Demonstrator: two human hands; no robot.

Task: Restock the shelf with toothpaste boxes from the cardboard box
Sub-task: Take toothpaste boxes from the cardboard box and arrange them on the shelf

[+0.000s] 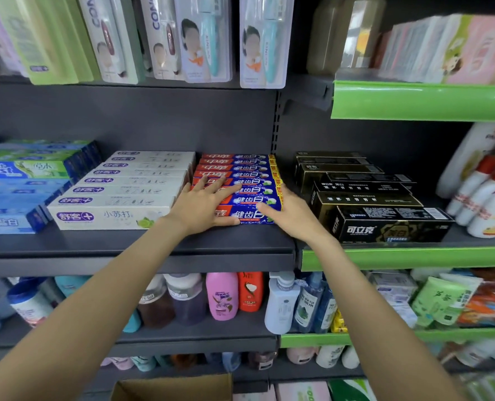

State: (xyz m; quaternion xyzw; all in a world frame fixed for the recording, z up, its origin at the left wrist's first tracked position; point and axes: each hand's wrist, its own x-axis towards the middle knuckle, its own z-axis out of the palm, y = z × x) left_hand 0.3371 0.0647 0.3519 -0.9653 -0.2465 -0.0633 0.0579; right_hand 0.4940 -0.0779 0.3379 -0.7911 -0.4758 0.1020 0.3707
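A row of red-and-blue toothpaste boxes (pixel 249 169) lies on the dark shelf (pixel 142 247), stacked front to back. My left hand (pixel 203 202) rests flat on the red left ends of the front boxes, fingers spread. My right hand (pixel 289 211) presses against the right front corner of the same row, fingers on the blue face of the front box (pixel 250 217). Neither hand grips a box. The open cardboard box (pixel 174 387) sits low at the bottom edge, its inside hidden.
White toothpaste boxes (pixel 119 195) sit left of the row and blue-green ones (pixel 23 180) further left. Black boxes (pixel 385 224) fill the green-edged shelf on the right. Toothbrush packs (pixel 205 39) hang above. Bottles (pixel 221 296) line the shelf below.
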